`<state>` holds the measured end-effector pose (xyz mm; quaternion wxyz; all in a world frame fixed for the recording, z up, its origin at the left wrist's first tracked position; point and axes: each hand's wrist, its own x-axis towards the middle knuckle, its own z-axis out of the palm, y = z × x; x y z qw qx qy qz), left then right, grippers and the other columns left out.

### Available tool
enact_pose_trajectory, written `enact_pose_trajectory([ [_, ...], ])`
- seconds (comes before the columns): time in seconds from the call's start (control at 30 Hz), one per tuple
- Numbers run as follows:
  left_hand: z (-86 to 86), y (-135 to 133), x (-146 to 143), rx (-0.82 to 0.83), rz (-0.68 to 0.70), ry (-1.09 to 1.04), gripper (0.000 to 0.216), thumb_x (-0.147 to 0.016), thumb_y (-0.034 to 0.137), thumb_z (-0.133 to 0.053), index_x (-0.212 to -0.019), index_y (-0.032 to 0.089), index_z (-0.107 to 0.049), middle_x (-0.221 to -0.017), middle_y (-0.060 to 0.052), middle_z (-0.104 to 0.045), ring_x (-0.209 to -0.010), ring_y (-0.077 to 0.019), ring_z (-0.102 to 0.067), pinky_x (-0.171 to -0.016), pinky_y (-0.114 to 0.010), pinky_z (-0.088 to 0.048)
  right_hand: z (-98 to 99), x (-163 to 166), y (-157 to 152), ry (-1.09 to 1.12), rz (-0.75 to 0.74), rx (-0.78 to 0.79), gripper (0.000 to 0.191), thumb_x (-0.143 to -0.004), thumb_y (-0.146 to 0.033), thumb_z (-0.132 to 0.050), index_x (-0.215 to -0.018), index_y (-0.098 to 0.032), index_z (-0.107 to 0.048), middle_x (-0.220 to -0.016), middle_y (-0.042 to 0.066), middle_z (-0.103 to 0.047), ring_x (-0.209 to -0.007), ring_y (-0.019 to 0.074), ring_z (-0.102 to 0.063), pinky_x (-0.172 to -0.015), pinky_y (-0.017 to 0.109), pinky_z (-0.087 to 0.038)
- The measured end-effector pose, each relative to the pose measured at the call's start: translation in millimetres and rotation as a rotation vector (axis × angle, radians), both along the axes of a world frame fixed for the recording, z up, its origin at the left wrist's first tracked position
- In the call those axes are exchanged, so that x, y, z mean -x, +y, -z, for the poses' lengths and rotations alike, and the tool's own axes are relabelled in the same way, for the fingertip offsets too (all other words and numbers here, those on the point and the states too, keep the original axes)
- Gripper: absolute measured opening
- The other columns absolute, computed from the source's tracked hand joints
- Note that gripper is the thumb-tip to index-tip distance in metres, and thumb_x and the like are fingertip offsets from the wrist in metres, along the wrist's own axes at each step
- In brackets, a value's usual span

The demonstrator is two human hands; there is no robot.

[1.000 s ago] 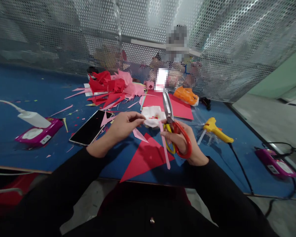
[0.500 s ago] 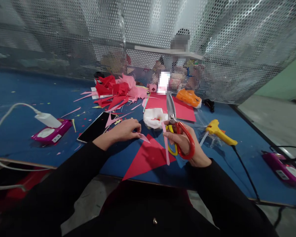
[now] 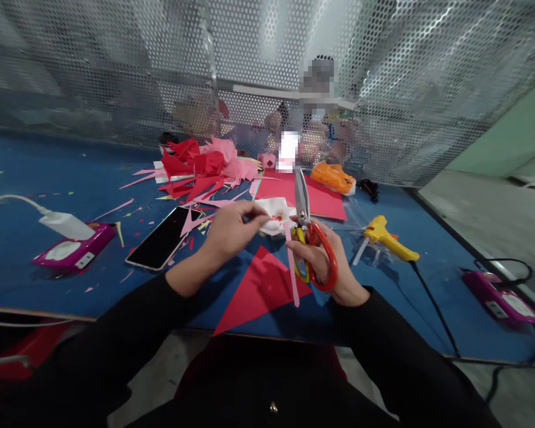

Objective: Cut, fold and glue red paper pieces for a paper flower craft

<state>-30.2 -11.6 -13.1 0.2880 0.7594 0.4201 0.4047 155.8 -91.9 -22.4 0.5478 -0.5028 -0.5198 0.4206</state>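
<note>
My right hand [image 3: 325,264] grips scissors [image 3: 310,238] with red and yellow handles, blades closed and pointing up and away. A pink paper strip [image 3: 291,264] hangs down from the same hand beside the handles. My left hand [image 3: 229,229] is raised over the blue table [image 3: 35,172], its fingers pinched on a small pink piece at the edge of a white crumpled bag [image 3: 279,211]. A red paper triangle [image 3: 256,288] lies flat below both hands.
A black phone [image 3: 163,238] lies left of my left hand. Red and pink paper scraps [image 3: 200,163] pile behind, with a red sheet [image 3: 325,199]. A yellow glue gun [image 3: 386,238], purple devices [image 3: 74,252] [image 3: 502,294], an orange object [image 3: 334,176]. Perforated metal screen behind, with a person beyond it.
My left hand dropped to the table half a second ago, then rose again to the white bag with a pink piece pinched. The right hand with scissors and strip stayed about where it was.
</note>
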Motion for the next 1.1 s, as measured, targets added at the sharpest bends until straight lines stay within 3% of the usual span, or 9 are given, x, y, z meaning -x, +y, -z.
enact_pose_trajectory([
  [0.03, 3.6, -11, -7, 0.183, 0.126, -0.135, 0.017, -0.082, 0.034, -0.07, -0.084, 0.018, -0.075, -0.084, -0.005, -0.075, -0.083, -0.0214, -0.067, -0.083, -0.037, -0.052, 1.6, 1, 1, 0.01, 0.0, -0.004, 0.053, -0.068, -0.037, -0.083, -0.113, -0.019, -0.061, -0.06, -0.01, -0.055, -0.047, 0.0096, -0.048, -0.05, 0.026, -0.042],
  [0.1, 10.1, -26, -19, 0.439, 0.233, -0.353, 0.017, -0.077, 0.033, -0.075, -0.082, 0.017, -0.077, -0.086, -0.006, -0.076, -0.084, -0.0202, -0.067, -0.087, -0.036, -0.052, 5.3, 3, 1, 0.024, -0.004, -0.008, 0.055, -0.067, -0.038, -0.084, -0.114, -0.02, -0.06, -0.063, -0.009, -0.057, -0.049, 0.0101, -0.051, -0.05, 0.027, -0.044],
  [0.23, 16.8, -36, -28, 0.617, 0.2, -0.579, 0.01, -0.07, 0.026, -0.08, -0.068, 0.017, -0.075, -0.074, -0.003, -0.072, -0.073, -0.0145, -0.063, -0.08, -0.03, -0.053, 12.2, 6, 2, 0.07, 0.007, -0.035, 0.058, -0.066, -0.037, -0.085, -0.115, -0.021, -0.058, -0.069, -0.007, -0.061, -0.053, 0.0102, -0.053, -0.053, 0.026, -0.046],
  [0.37, 17.9, -36, -28, 0.648, 0.171, -0.612, 0.011, -0.071, 0.026, -0.079, -0.07, 0.016, -0.074, -0.072, -0.002, -0.07, -0.068, -0.0119, -0.062, -0.074, -0.027, -0.053, 14.8, 8, 3, 0.063, 0.015, -0.044, 0.054, -0.065, -0.036, -0.087, -0.11, -0.021, -0.061, -0.07, -0.006, -0.062, -0.054, 0.0102, -0.055, -0.054, 0.026, -0.047],
  [0.53, 10.9, -34, -18, 0.688, 0.127, -0.61, 0.016, -0.075, 0.029, -0.079, -0.078, 0.016, -0.07, -0.076, -0.004, -0.074, -0.067, -0.0152, -0.069, -0.072, -0.031, -0.057, 13.5, 3, 3, 0.055, -0.003, 0.015, 0.054, -0.067, -0.043, -0.085, -0.11, -0.019, -0.063, -0.061, -0.008, -0.057, -0.043, 0.0088, -0.048, -0.045, 0.025, -0.041],
  [0.73, -0.1, -26, 0, 0.636, 0.06, -0.516, 0.016, -0.074, 0.028, -0.082, -0.081, 0.016, -0.074, -0.068, -0.002, -0.072, -0.058, -0.0132, -0.066, -0.063, -0.028, -0.057, 9.1, -2, 2, -0.111, -0.023, -0.023, 0.047, -0.075, -0.05, -0.077, -0.107, -0.018, -0.068, -0.062, -0.005, -0.06, -0.045, 0.009, -0.045, -0.045, 0.025, -0.037],
  [0.93, 1.9, -18, 16, 0.585, 0.025, -0.486, 0.03, -0.068, 0.04, -0.085, -0.075, 0.016, -0.07, -0.069, 0.0, -0.07, -0.052, -0.0116, -0.063, -0.048, -0.022, -0.046, 12.8, -12, 0, -0.405, -0.147, -0.055, 0.061, -0.078, -0.056, -0.072, -0.122, -0.015, -0.067, -0.071, -0.001, -0.06, -0.063, 0.0149, -0.052, -0.06, 0.029, -0.044],
  [1.1, 7.2, -13, 25, 0.555, -0.034, -0.504, 0.034, -0.066, 0.042, -0.085, -0.083, 0.016, -0.074, -0.07, 0.0, -0.07, -0.044, -0.0051, -0.049, -0.043, -0.019, -0.035, 12.0, -14, -2, -0.713, -0.139, -0.079, 0.065, -0.079, -0.06, -0.073, -0.129, -0.02, -0.066, -0.087, 0.005, -0.07, -0.074, 0.0217, -0.061, -0.066, 0.032, -0.049],
])
